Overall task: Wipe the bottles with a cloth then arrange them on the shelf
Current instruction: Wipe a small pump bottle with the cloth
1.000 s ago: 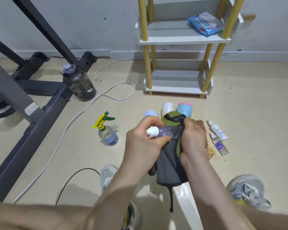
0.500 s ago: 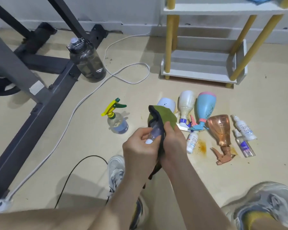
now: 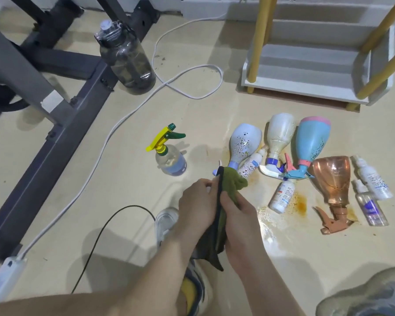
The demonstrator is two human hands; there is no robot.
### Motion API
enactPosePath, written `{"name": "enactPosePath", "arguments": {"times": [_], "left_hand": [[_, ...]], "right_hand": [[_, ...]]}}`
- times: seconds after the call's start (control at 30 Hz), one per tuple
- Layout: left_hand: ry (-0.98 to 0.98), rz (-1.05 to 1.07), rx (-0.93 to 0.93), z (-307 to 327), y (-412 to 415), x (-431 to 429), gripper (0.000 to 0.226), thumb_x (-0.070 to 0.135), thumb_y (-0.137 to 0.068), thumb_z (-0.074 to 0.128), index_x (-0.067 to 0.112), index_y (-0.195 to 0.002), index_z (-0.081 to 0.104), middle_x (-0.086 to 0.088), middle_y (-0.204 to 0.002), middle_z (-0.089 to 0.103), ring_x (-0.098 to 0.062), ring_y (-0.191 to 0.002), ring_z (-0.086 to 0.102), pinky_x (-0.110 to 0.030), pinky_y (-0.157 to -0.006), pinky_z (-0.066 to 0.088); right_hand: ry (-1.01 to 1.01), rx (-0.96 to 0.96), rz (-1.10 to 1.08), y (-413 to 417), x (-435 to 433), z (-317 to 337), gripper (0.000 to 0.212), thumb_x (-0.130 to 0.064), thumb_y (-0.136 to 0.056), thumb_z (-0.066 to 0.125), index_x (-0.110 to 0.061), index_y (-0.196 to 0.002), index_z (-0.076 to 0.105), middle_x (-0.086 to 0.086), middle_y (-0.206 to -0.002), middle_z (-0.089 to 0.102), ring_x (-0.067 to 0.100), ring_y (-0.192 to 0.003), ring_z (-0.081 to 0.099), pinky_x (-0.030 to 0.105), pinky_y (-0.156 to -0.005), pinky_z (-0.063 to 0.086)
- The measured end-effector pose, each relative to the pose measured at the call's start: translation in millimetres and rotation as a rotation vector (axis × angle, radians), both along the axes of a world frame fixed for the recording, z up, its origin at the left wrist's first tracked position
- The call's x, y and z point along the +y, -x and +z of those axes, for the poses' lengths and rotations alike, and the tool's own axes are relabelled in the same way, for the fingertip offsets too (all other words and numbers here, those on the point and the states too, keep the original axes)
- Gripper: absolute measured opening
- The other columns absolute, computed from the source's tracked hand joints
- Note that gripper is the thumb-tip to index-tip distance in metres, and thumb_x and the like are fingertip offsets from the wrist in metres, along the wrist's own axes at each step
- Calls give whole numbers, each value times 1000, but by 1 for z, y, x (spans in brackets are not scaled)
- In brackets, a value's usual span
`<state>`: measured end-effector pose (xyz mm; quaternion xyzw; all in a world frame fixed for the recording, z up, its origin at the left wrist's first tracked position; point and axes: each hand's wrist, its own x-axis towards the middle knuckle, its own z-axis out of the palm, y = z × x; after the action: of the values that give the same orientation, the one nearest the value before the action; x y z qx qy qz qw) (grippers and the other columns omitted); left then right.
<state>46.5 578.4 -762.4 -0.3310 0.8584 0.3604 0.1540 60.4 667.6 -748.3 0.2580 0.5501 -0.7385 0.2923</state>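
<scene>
Olive-green cloth with black backing point(image 3: 228, 185). Clear spray bottle with yellow-and-green trigger head point(image 3: 170, 156). Pale blue bottle, speckled dark point(image 3: 243, 143). Cream bottle with blue collar point(image 3: 278, 133). Light blue bottle with pink bands point(image 3: 311, 140). Translucent orange-brown bottle point(image 3: 332, 176). White shelf with yellow posts point(image 3: 306, 87). Beige floor with orange stains point(image 3: 299, 201).

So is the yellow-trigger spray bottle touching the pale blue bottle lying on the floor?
Apart. The head view shows bare floor between the upright yellow-trigger spray bottle and the pale blue bottle lying to its right.
</scene>
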Motion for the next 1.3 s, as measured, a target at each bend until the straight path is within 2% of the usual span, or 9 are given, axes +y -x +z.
{"name": "enactPosePath", "arguments": {"times": [0.13,0.27,0.43,0.53,0.6,0.73,1.03,1.13,1.3], "left_hand": [[425,-378,-22,6,-7,10,39,43,-105,26,19,-99,56,-4,-96,65,-29,-90,59,-34,-67,30],[324,-531,-8,11,-8,-14,40,53,-97,39,19,-93,61,-2,-89,67,-24,-86,61,-36,-72,45],[-43,-92,128,20,6,-44,12,50,-81,72,41,-88,76,21,-75,69,2,-75,62,-22,-81,51],[-151,91,205,8,11,-67,10,36,-83,74,37,-73,76,10,-52,62,-14,-52,53,-31,-66,50],[14,81,156,-8,10,-85,12,41,-85,71,37,-74,74,12,-55,62,-18,-62,58,-31,-70,48],[294,34,7,-40,5,-107,23,42,-86,65,31,-104,72,1,-94,73,-25,-97,64,-31,-80,45],[341,34,40,-101,10,-97,13,24,-91,55,15,-101,57,-7,-101,55,-36,-94,57,-32,-72,36],[324,42,94,-107,5,-100,19,26,-90,58,20,-107,53,-4,-103,54,-34,-93,58,-34,-73,39],[296,186,199,-109,6,-107,31,37,-82,66,34,-96,38,4,-98,56,-25,-85,59,-37,-76,47]], "right_hand": [[209,-160,-237,25,-11,-31,39,-12,-101,50,-27,-135,59,3,-118,72,17,-94,70,30,-79,55],[122,-186,-174,41,-12,-59,32,-22,-97,60,-31,-128,62,7,-116,72,24,-89,69,41,-84,58],[-220,-56,98,61,-5,-63,22,-34,-95,61,-18,-87,74,2,-88,75,18,-81,71,31,-73,56],[-564,241,428,65,0,-59,34,-41,-97,52,-16,-93,74,1,-90,72,25,-86,64,34,-79,51],[-788,421,615,62,4,-54,29,-42,-99,49,-20,-94,68,-2,-85,63,26,-83,56,33,-73,43],[-649,350,475,60,25,-53,10,-38,-93,58,-33,-99,65,-13,-86,65,19,-89,61,31,-76,42],[-420,167,305,47,55,-51,34,-26,-88,70,-39,-117,57,-21,-95,64,-16,-72,59,15,-65,43],[-387,162,375,42,60,-51,41,-24,-86,72,-46,-115,53,-23,-90,65,-11,-76,61,14,-64,44],[-325,94,545,47,80,-43,14,-27,-79,73,-27,-93,73,3,-83,76,27,-85,71,46,-80,56]]}}
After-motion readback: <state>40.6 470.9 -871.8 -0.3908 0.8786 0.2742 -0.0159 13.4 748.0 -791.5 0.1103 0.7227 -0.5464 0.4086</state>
